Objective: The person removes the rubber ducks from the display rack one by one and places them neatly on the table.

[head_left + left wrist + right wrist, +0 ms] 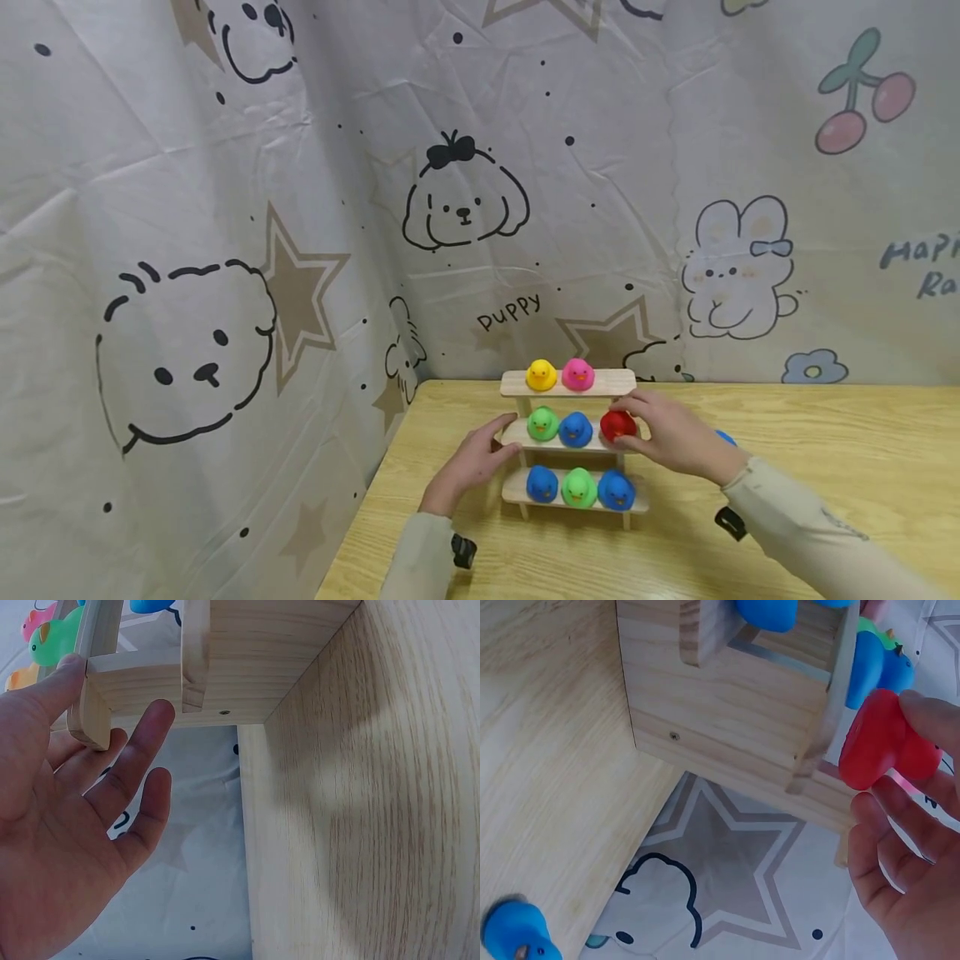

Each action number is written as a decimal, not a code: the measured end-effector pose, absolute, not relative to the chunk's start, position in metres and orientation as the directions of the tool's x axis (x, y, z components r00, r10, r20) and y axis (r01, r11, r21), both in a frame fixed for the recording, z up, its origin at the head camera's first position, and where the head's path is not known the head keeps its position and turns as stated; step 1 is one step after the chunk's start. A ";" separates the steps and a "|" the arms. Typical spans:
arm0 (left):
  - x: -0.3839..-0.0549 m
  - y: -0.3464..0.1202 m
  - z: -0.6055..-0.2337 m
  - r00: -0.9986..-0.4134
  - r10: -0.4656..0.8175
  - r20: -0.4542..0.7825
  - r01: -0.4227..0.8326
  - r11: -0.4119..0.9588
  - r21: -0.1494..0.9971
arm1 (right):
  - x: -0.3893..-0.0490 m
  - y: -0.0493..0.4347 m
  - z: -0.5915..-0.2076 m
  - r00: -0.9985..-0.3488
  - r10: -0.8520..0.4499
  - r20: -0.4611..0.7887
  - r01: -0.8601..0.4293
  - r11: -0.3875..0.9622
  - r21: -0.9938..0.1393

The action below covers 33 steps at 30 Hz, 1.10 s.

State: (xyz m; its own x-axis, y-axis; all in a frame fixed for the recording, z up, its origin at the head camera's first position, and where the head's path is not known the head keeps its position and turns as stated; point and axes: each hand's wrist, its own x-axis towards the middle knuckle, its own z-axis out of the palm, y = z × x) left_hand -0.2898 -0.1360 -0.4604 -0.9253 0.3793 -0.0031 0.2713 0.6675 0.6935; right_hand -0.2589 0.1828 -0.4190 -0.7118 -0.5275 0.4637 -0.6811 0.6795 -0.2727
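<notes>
A three-tier wooden shelf [613,382] holding small rubber ducks stands in front of me. My right hand [675,433] pinches a red duck [618,426] between thumb and fingers at the right end of the middle tier. In the right wrist view the red duck's flat underside [870,746] faces the camera, tilted beside the shelf edge. At the other end of that tier, my left hand [474,458] grips the shelf's edge, thumb on the board and fingers behind it. Beside the red duck sit a blue duck [576,430] and a green duck [543,424].
On the top tier are a yellow duck [541,375] and a pink duck [578,375]. Two blue ducks flank a green duck [580,488] on the bottom tier. Another blue duck [519,930] lies on the wooden table [825,467], right of the shelf. A printed curtain [600,250] hangs behind.
</notes>
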 end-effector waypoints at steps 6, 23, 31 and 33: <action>-0.291 -0.136 -0.461 -0.927 0.375 -0.009 0.263 0.667 0.697 | -0.257 0.192 -0.414 -0.692 -0.523 0.498 -0.691 0.680 -0.246; -0.291 -0.137 -0.459 -0.922 0.388 -0.002 0.279 0.666 0.692 | -0.250 0.231 -0.406 -0.708 -0.470 0.527 -0.649 0.727 -0.224; -0.291 -0.136 -0.458 -0.919 0.394 0.002 0.287 0.666 0.689 | -0.248 0.252 -0.408 -0.694 -0.459 0.554 -0.650 0.731 -0.208; -0.291 -0.136 -0.459 -0.919 0.394 0.000 0.285 0.666 0.689 | -0.249 0.257 -0.410 -0.695 -0.461 0.551 -0.650 0.731 -0.208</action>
State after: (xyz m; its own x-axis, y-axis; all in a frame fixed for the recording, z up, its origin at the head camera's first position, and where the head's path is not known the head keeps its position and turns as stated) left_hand -0.2907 -0.1364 -0.4589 -0.9192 0.3939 -0.0004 0.2851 0.6660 0.6894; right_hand -0.2490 0.2569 -0.4104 -0.6955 -0.4610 0.5512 -0.6496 0.7312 -0.2083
